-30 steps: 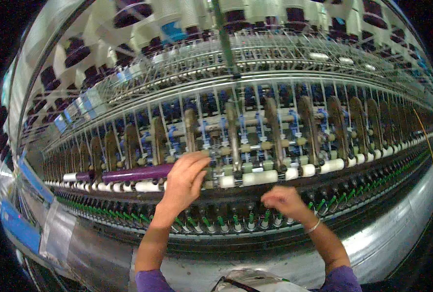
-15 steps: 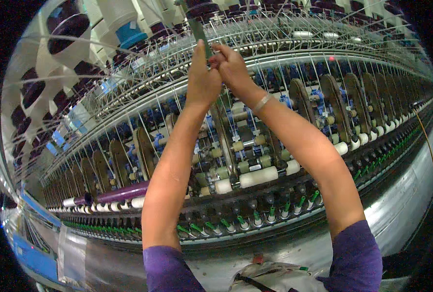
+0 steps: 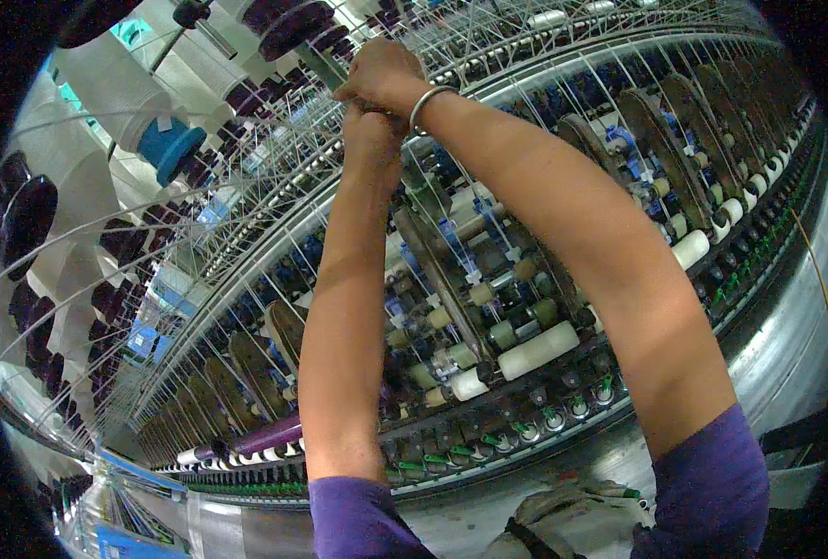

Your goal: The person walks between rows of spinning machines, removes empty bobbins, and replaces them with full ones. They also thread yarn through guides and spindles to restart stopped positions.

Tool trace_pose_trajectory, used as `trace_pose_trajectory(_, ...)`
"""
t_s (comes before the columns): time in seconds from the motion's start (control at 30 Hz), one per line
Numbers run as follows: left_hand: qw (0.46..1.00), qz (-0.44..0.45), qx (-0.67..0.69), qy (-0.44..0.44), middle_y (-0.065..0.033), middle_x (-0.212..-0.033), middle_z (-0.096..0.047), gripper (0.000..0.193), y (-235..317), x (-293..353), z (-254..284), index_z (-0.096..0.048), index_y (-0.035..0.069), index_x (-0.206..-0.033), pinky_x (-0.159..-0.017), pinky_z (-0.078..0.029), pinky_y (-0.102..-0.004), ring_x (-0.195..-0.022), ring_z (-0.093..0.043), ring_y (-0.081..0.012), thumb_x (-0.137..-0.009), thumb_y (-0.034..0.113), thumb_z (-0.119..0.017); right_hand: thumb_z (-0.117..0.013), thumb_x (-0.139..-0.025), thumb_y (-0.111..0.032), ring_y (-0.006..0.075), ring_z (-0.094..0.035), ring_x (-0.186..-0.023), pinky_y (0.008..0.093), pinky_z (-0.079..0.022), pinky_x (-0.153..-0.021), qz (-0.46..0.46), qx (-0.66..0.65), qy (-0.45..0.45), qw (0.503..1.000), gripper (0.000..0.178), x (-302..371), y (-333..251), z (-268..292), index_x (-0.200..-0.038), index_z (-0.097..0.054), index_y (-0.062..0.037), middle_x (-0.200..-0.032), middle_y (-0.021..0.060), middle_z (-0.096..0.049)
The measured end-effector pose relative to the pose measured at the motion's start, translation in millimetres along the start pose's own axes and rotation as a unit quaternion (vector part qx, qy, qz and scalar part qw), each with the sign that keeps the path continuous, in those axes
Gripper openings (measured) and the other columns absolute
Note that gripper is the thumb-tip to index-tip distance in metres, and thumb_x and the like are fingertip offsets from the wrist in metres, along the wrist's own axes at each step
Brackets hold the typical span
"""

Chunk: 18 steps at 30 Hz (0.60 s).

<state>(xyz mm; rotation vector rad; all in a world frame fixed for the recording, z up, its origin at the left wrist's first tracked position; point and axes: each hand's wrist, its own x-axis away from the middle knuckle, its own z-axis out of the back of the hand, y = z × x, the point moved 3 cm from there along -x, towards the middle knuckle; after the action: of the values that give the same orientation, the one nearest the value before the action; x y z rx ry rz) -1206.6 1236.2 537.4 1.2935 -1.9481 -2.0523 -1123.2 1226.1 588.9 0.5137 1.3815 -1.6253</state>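
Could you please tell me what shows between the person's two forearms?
In the head view, a slanting brown bar, blue fittings and white rollers show farther back between the left forearm and right forearm.

A shiny grey metal surface gleams with pale streaks of light. High above it on its left side hang rows of large white cones, with dark round discs among them. Just left of the metal surface sits a blue panel, and a thin yellow rod crosses in front of its right end.
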Motion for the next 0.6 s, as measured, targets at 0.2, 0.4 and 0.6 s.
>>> trace_pose_trajectory(0.2,0.881,-0.043,-0.471,0.002,-0.0149,-0.110,-0.059,0.037,-9.8,8.2,30.9,-0.051,0.001,-0.114,-0.082,-0.047,-0.0350,-0.094,-0.059,-0.0237,-0.081,0.012,-0.062,-0.079,-0.062,-0.042,0.0287,-0.066,-0.071,0.0374,-0.052,-0.070,0.014,-0.060,0.010,0.998,0.036,7.5,-6.7,2.0,-0.071,-0.071,-0.0078,-0.077,0.0138,-0.068)
trace_pose_trajectory(0.4,0.803,-0.022,-0.589,-0.090,-0.0188,-0.128,-0.051,0.051,22.5,59.4,12.7,-0.043,-0.004,-0.128,-0.096,-0.041,-0.0356,-0.117,-0.052,-0.0239,-0.083,0.011,-0.063,-0.080,-0.066,-0.043,0.0245,-0.059,-0.079,0.0401,-0.047,-0.071,-0.130,-0.274,-0.122,0.945,0.058,-5.5,12.6,-56.8,-0.108,-0.058,-0.0088,-0.094,0.0123,-0.063)
trace_pose_trajectory(0.6,0.937,-0.166,-0.307,-0.031,-0.0194,-0.143,-0.031,0.053,65.1,79.3,-17.4,-0.023,-0.002,-0.139,-0.109,-0.022,-0.0346,-0.133,-0.030,-0.0264,-0.093,0.010,-0.046,-0.075,-0.072,-0.037,0.0268,-0.059,-0.088,0.0418,-0.045,-0.081,-0.017,-0.532,0.031,0.846,0.056,-50.0,-2.8,-54.1,-0.116,-0.053,-0.0101,-0.097,0.0109,-0.063)
